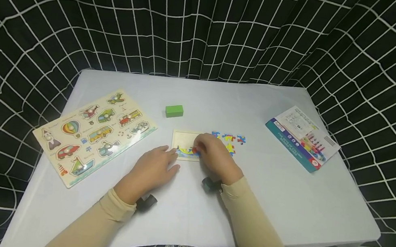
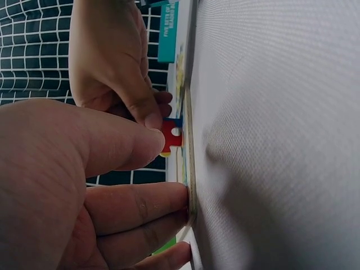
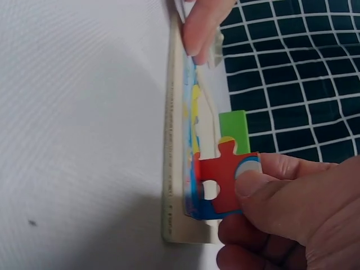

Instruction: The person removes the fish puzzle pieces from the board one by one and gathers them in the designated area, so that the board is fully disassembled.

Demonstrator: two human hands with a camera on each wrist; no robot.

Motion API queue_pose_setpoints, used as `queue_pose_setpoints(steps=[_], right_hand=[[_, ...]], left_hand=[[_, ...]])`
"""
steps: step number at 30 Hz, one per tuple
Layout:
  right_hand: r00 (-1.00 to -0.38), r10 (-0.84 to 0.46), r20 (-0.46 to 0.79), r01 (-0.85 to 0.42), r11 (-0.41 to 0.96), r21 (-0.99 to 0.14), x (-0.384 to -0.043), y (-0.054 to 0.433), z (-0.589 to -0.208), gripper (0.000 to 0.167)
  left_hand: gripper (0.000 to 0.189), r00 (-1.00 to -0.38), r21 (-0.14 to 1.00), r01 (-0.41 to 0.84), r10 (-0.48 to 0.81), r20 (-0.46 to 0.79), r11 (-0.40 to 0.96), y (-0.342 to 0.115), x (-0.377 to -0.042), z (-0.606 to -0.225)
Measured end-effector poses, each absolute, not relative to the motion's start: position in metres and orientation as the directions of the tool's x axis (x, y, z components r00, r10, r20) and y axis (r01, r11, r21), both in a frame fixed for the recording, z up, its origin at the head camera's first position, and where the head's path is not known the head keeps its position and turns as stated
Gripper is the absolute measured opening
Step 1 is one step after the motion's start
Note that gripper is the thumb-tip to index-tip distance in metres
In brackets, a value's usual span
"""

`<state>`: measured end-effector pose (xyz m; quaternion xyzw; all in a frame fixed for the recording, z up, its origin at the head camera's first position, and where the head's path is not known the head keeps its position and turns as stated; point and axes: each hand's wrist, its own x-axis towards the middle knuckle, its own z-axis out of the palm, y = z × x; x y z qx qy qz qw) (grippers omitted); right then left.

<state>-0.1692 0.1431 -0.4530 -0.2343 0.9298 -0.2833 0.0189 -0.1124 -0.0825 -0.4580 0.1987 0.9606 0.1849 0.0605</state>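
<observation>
Piece [image 3: 221, 169] in right hand [image 1: 214, 154], red with a blue edge: pinching it between thumb and forefinger, curling the other fingers behind, and holding it tilted up over the right, near part of the tray [image 1: 184, 137]. Showing a knob and a round notch on its outline; leaving unclear whether it is touching the tray. With left hand [image 1: 153, 165], grasping nothing: reaching out with fingers nearly straight, touching the tray's left edge at the near end, and holding the thumb apart, nearer than the tray.

Inside the tray, seeing fitted pieces [image 1: 184, 151] lying along the near side in yellow and blue, with pale base showing on the far side. Just right of the tray, finding loose pieces [image 1: 229, 137] lying in blue, yellow and red, partly hidden by the right hand.

Farther off, beyond the tray and slightly left, seeing a green block [image 1: 174, 112] resting on the white table [image 1: 319, 215]. At left, seeing a picture board [image 1: 96, 159] lying slantwise, showing vehicles; at far right, a box [image 1: 302, 137] lying angled, in white and teal. Wearing beige sleeves [image 1: 253, 219] on both arms.
</observation>
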Motion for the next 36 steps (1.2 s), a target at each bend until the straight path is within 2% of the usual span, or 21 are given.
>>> queue_pose_setpoints(steps=[6, 9, 12, 16, 20, 24, 30, 36], right_hand=[[-0.906, -0.417, 0.067, -0.387, 0.756, -0.528, -0.171, 0.144, -0.460, 0.010], [-0.921, -0.382, 0.077, -0.351, 0.729, -0.587, -0.173, 0.150, -0.461, 0.009], [-0.949, -0.300, 0.097, -0.284, 0.680, -0.676, -0.176, 0.166, -0.457, 0.007], [-0.990, -0.127, 0.067, -0.134, 0.661, -0.738, -0.182, 0.208, -0.447, 0.020], [-0.995, -0.017, -0.102, 0.058, 0.720, -0.692, -0.183, 0.257, -0.445, 0.030], [-0.969, -0.030, -0.244, 0.134, 0.768, -0.626, -0.181, 0.285, -0.449, 0.034], [-0.958, -0.049, -0.283, 0.142, 0.775, -0.616, -0.180, 0.284, -0.450, 0.034], [-0.959, 0.054, -0.278, 0.211, 0.790, -0.576, -0.178, 0.269, -0.447, 0.027]], left_hand=[[0.047, -0.913, 0.389, 0.350, 0.403, -0.060, 0.852, -0.082, -0.112, -0.458], [0.047, -0.912, 0.393, 0.353, 0.405, -0.058, 0.850, -0.082, -0.112, -0.457], [0.047, -0.912, 0.396, 0.355, 0.407, -0.054, 0.847, -0.082, -0.112, -0.457], [0.047, -0.909, 0.402, 0.357, 0.412, -0.057, 0.843, -0.081, -0.113, -0.458], [0.047, -0.908, 0.403, 0.354, 0.413, -0.067, 0.844, -0.081, -0.114, -0.459], [0.048, -0.911, 0.403, 0.346, 0.406, -0.070, 0.847, -0.081, -0.113, -0.458], [0.047, -0.917, 0.402, 0.342, 0.395, -0.056, 0.850, -0.084, -0.112, -0.457], [0.047, -0.915, 0.406, 0.349, 0.401, -0.048, 0.845, -0.083, -0.112, -0.458]])
